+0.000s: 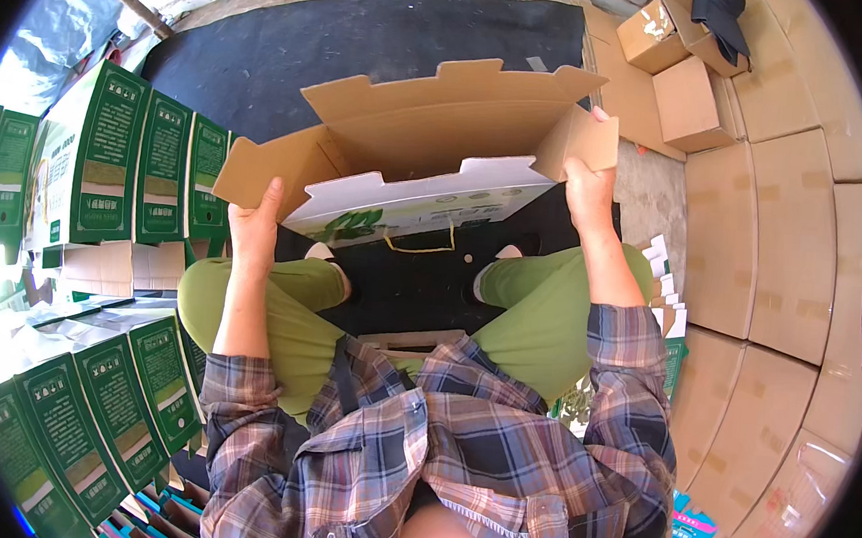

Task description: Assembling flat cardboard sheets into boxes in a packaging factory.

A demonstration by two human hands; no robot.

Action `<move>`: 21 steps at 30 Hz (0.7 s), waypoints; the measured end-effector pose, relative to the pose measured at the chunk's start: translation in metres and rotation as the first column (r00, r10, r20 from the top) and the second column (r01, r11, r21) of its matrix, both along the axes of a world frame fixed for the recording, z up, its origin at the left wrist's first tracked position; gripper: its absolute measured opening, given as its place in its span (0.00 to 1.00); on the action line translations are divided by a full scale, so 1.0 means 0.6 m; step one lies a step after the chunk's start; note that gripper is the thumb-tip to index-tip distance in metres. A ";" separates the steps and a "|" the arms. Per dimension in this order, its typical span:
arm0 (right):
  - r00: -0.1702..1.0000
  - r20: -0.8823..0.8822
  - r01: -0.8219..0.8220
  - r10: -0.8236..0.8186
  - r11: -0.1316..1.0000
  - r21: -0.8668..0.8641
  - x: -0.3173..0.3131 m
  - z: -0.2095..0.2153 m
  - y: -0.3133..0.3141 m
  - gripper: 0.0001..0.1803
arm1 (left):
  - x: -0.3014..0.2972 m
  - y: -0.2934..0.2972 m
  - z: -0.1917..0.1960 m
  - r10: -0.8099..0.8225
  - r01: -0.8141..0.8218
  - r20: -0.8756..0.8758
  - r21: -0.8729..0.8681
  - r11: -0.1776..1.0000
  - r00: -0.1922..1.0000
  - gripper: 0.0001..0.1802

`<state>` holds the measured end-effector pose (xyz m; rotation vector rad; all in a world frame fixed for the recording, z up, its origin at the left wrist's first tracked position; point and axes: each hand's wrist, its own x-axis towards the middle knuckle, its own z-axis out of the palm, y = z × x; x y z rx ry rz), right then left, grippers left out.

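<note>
In front of me an open cardboard gift box (417,208) is held between my two hands, its plain brown inside facing up. White and green print covers its near wall, where a yellow cord handle (419,247) hangs. My left hand (254,222) pinches the left end flap, thumb on top. At the other end, my right hand (589,188) grips the right end flap with the thumb on the near side and fingers behind it. The long far and near flaps stand up with notched edges. The box's bottom is hidden.
Rows of green printed boxes (111,162) stand at my left, with more at the lower left. Brown cartons (719,229) are stacked along the right. Small open cartons (691,102) sit at the far right, a dark cap (719,14) on one. A black mat (367,45) covers the floor ahead.
</note>
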<state>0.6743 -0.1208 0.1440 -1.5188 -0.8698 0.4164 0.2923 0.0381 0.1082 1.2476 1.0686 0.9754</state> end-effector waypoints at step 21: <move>0.824 -0.543 -0.272 0.162 0.954 -0.128 -0.005 0.031 -0.048 0.40 | 0.063 0.034 0.057 0.464 0.443 -0.793 0.607 0.660 0.395 0.44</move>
